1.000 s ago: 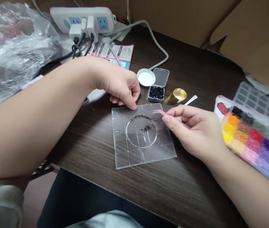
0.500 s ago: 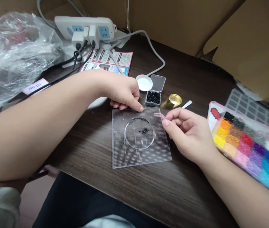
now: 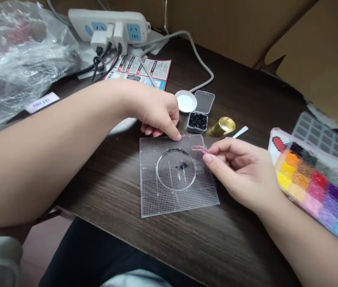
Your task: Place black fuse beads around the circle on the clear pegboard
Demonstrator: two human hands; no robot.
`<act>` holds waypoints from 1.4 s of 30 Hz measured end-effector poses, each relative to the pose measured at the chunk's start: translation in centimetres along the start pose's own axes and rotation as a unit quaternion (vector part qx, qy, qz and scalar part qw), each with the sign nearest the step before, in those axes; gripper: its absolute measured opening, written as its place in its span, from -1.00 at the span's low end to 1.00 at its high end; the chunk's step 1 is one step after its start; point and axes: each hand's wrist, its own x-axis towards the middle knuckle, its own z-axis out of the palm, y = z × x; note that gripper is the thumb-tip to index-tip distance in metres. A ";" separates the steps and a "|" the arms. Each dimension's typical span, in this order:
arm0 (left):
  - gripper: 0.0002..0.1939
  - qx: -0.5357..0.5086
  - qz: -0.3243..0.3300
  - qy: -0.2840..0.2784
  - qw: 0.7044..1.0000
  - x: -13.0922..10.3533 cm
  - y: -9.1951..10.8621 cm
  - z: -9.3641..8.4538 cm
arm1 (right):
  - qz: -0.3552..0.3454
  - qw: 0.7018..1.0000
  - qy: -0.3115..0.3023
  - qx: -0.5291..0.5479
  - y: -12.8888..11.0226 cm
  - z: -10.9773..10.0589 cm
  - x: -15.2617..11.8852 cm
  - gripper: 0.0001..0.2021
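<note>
A clear square pegboard (image 3: 153, 201) lies on the dark table, with a clear ring (image 3: 176, 189) on it. Black beads (image 3: 183, 166) form a small pile inside the ring, and more line its upper edge. My left hand (image 3: 160, 113) rests at the board's top edge, thumb tip on the edge, the other fingers curled and partly hidden. Pink tweezers (image 3: 200, 149) are pinched between thumb and fingers of my right hand (image 3: 240, 169), their tips over the board's upper right. No bead can be made out between the tips. Behind the board stands an open small box of black beads (image 3: 198, 121).
Near the small box are a white dish (image 3: 186, 101), a gold tin (image 3: 223, 126) and a white spatula (image 3: 241, 132). A sorted tray of coloured beads (image 3: 318, 179) is at right. A power strip (image 3: 107, 26), cables, a leaflet (image 3: 157, 68) and plastic wrap (image 3: 25, 59) lie behind.
The tweezers have moved slightly left relative to the board, and their tips look closer together. The camera view has shifted a little. My left hand stays at the board's top edge.
</note>
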 end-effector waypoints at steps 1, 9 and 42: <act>-0.48 -0.002 0.003 -0.002 1.000 0.0 0.0 0.0 | -0.003 1.000 0.003 -0.002 0.1 0.0 -0.1 -0.89; -0.41 0.010 0.020 -0.004 1.000 0.0 0.0 0.0 | -0.003 1.000 0.013 0.009 0.9 0.2 -0.7 -0.93; -0.35 0.093 0.038 0.032 0.994 0.0 0.7 1.1 | -0.097 0.987 -0.116 -0.044 -0.4 -1.0 -0.2 -0.80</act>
